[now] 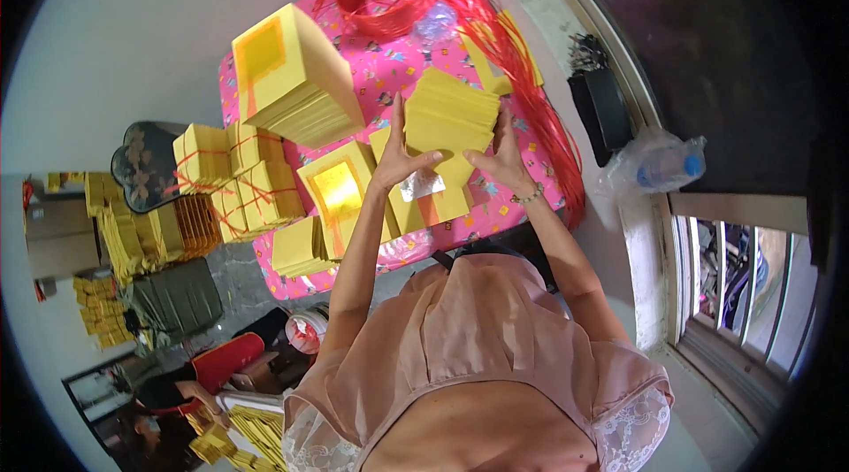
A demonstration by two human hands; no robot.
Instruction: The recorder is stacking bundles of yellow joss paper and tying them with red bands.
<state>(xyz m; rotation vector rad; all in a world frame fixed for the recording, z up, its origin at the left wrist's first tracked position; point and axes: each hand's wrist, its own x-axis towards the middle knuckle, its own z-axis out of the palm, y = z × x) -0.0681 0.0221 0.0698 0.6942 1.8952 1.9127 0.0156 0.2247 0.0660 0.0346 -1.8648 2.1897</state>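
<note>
A thick stack of yellow paper sheets (449,115), its edges slightly fanned, is held between my two hands above the table. My left hand (401,158) presses its left side, thumb across the near edge and fingers stretched up along it. On the other side my right hand (502,156), with a beaded bracelet at the wrist, holds the stack in the same way. Beneath and nearer to me lie more yellow sheets with a silver foil patch (423,184). To their left stands a yellow paper pile with a shiny gold square (338,187).
The table wears a pink patterned cover (382,65). A tall yellow paper stack (305,87) stands at far left, near red-tied bundles (256,189). Red plastic strands (522,74) drape along the far and right edges. A bagged bottle (668,169) is by the window. Another person (172,392) is at lower left.
</note>
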